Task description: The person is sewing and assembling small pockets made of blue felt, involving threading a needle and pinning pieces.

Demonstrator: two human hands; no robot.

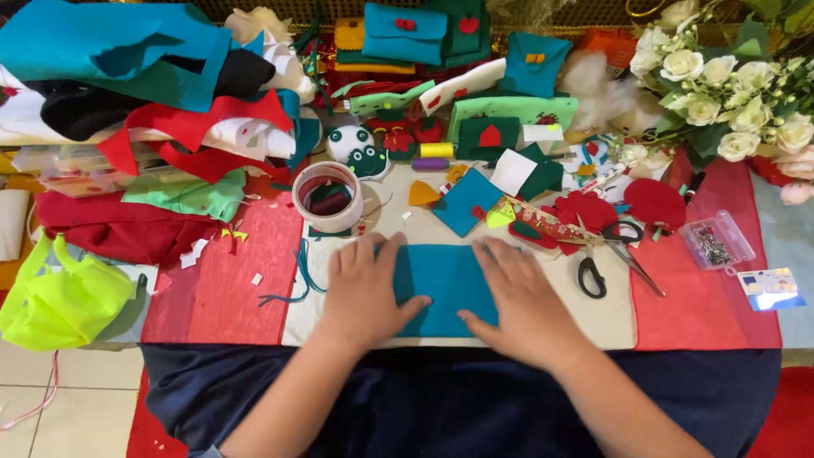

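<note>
A teal felt rectangle (447, 284) lies flat on the table near its front edge. My left hand (366, 293) presses flat on the felt's left edge, fingers spread, thumb on the fabric. On the right edge rests my right hand (519, 297), also flat with the thumb reaching onto the felt. Neither hand grips anything. The outer parts of the felt are hidden under my palms.
Black-handled scissors (604, 250) lie just right of my right hand. A round white tub (328, 197) stands behind my left hand. Piles of coloured felt (153, 93), a clear pin box (716, 240), white roses (729, 93) and a yellow-green bag (59, 297) surround the spot.
</note>
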